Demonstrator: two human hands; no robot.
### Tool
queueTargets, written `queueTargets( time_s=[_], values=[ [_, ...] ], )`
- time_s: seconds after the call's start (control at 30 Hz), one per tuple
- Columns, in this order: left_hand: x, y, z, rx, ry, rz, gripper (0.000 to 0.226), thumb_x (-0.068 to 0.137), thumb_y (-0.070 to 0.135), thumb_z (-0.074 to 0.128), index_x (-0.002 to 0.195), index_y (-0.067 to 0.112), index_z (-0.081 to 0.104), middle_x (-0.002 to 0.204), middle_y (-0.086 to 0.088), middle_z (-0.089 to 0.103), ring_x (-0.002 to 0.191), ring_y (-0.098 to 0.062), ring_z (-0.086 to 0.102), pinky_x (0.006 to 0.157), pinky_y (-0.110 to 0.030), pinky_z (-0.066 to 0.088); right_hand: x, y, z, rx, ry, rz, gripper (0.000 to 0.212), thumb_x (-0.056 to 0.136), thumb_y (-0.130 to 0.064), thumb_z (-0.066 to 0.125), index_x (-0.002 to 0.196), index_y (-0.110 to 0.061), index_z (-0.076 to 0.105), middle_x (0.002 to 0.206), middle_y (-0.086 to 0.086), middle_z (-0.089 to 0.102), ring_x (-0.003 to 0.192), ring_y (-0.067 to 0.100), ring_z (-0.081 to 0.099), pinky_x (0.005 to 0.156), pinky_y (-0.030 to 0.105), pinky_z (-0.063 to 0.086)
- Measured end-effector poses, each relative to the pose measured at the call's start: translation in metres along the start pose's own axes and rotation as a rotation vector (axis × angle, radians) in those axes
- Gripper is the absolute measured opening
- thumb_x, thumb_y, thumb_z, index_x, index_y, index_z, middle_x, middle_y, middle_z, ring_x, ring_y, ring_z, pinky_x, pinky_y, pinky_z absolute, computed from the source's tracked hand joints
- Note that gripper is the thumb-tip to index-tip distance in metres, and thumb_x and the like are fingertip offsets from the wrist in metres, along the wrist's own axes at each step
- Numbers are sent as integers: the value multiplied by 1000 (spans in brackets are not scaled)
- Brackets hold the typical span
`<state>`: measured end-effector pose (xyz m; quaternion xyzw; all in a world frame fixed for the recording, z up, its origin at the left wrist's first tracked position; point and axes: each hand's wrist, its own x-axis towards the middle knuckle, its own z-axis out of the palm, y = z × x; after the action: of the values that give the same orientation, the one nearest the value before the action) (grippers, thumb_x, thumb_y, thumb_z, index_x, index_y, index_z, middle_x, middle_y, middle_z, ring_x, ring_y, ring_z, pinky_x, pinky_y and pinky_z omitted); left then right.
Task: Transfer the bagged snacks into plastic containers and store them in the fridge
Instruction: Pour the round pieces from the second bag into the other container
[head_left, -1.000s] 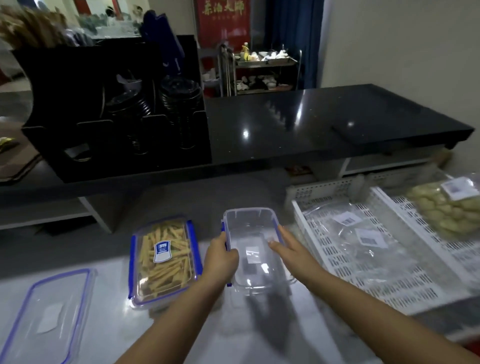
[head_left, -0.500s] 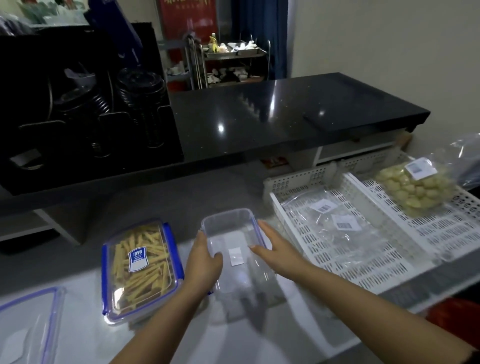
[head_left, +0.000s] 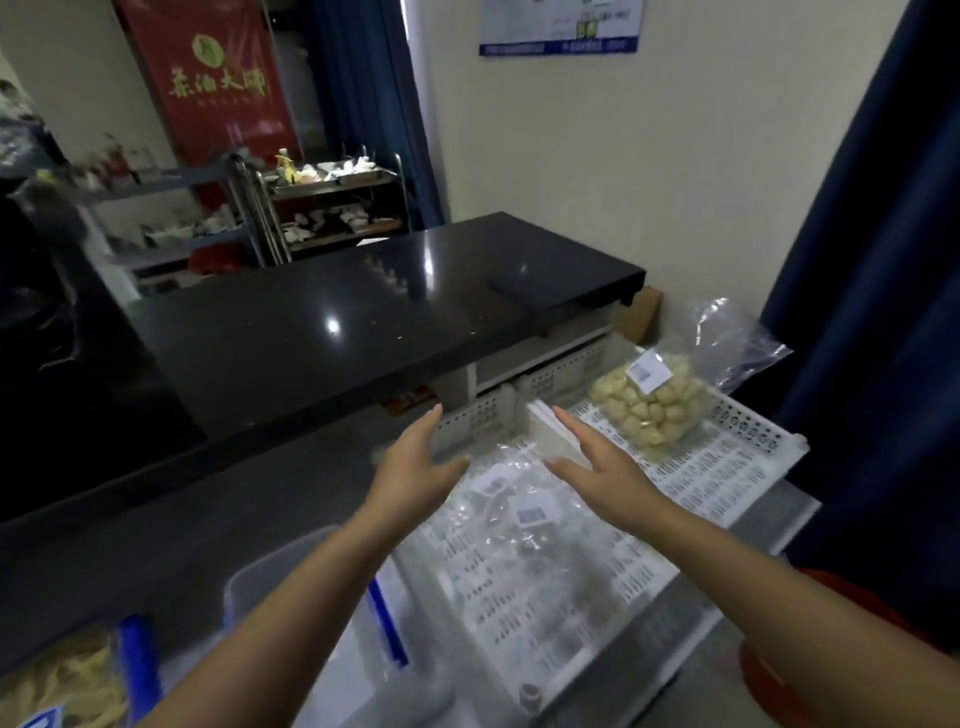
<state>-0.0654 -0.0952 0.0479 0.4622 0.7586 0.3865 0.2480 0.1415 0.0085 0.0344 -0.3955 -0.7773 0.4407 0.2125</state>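
Observation:
A clear bag of pale round snacks (head_left: 649, 402) with a white label lies in the right white perforated tray (head_left: 748, 457). Both hands are stretched out above the left white tray (head_left: 545, 613), which holds emptied clear bags (head_left: 514, 512) with labels. My left hand (head_left: 415, 467) is open, palm facing right. My right hand (head_left: 597, 465) is open too, a short way from the snack bag. The empty clear container (head_left: 270, 582) with blue clips sits under my left forearm. A sealed container of yellow sticks (head_left: 67, 680) shows at the bottom left.
A glossy black counter (head_left: 363, 322) runs across behind the trays. A loose clear plastic bag (head_left: 727, 338) sits by the wall at right, next to a dark blue curtain (head_left: 883, 312). An orange-red object (head_left: 779, 670) lies low at right. Shelving carts stand at the back.
Both hands let go of the empty container and moved forward and right over the trays. The view swung up and to the right.

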Motion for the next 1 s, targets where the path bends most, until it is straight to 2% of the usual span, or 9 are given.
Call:
queueTargets(
  time_s=[0.07, 0.13, 0.3, 0.4, 0.6, 0.63, 0.7, 0.87, 1.0],
  values=[
    [23, 22, 25, 7, -38, 34, 77, 86, 29, 71, 151, 25, 30, 153, 0, 38, 134, -23, 45, 110, -44, 41, 5, 23, -35, 6, 57, 45, 62, 96, -36, 58, 151, -34, 29, 156, -11, 29, 143, 13, 28, 113, 33, 29],
    [46, 44, 55, 32, -86, 67, 78, 86, 32, 72, 151, 22, 31, 153, 1, 37, 137, -21, 41, 111, -37, 37, 11, 49, -71, 42, 116, 124, 61, 95, -37, 59, 150, -32, 33, 154, -11, 34, 140, 13, 34, 112, 35, 32],
    [97, 88, 124, 87, -213, 109, 88, 79, 42, 76, 151, 21, 31, 153, -3, 38, 138, -21, 39, 111, -38, 38, 25, 105, -136, 126, 249, 295, 54, 92, -37, 64, 141, -23, 46, 135, -8, 53, 119, 13, 51, 94, 30, 39],
    [126, 105, 161, 103, -282, 90, 96, 74, 45, 79, 152, 22, 29, 155, -3, 35, 139, -22, 37, 112, -39, 36, 39, 134, -162, 189, 289, 382, 60, 92, -35, 65, 145, -17, 42, 139, 0, 50, 130, 21, 47, 101, 33, 38],
    [185, 124, 210, 115, -403, 41, 98, 66, 42, 86, 148, 26, 34, 144, 12, 38, 135, -15, 38, 105, -31, 34, 76, 165, -185, 357, 212, 442, 49, 86, -43, 70, 127, -25, 50, 120, -10, 58, 115, 15, 55, 93, 29, 41],
    [193, 124, 214, 117, -419, 43, 100, 62, 47, 87, 146, 28, 37, 144, 13, 40, 134, -15, 40, 105, -32, 35, 82, 168, -184, 385, 195, 433, 60, 80, -50, 73, 129, -23, 53, 123, -9, 61, 115, 15, 57, 94, 31, 44],
    [214, 121, 224, 133, -431, 28, 109, 52, 56, 89, 146, 29, 39, 147, 8, 43, 133, -18, 44, 108, -36, 37, 97, 176, -183, 449, 175, 438, 68, 72, -54, 76, 130, -27, 54, 124, -6, 65, 117, 17, 59, 95, 35, 48],
    [251, 119, 242, 141, -509, -37, 114, 52, 46, 92, 147, 20, 35, 141, 1, 51, 128, -22, 50, 109, -41, 40, 128, 187, -180, 548, 177, 516, 61, 70, -47, 79, 123, -27, 59, 114, -5, 70, 109, 19, 64, 87, 35, 52],
    [266, 110, 253, 120, -577, -27, 86, 62, 36, 90, 134, 24, 46, 113, 14, 63, 108, -8, 61, 85, -18, 47, 143, 195, -178, 608, 255, 561, 66, 63, -49, 83, 118, -21, 58, 110, -1, 70, 101, 20, 67, 76, 30, 53]
  ],
)
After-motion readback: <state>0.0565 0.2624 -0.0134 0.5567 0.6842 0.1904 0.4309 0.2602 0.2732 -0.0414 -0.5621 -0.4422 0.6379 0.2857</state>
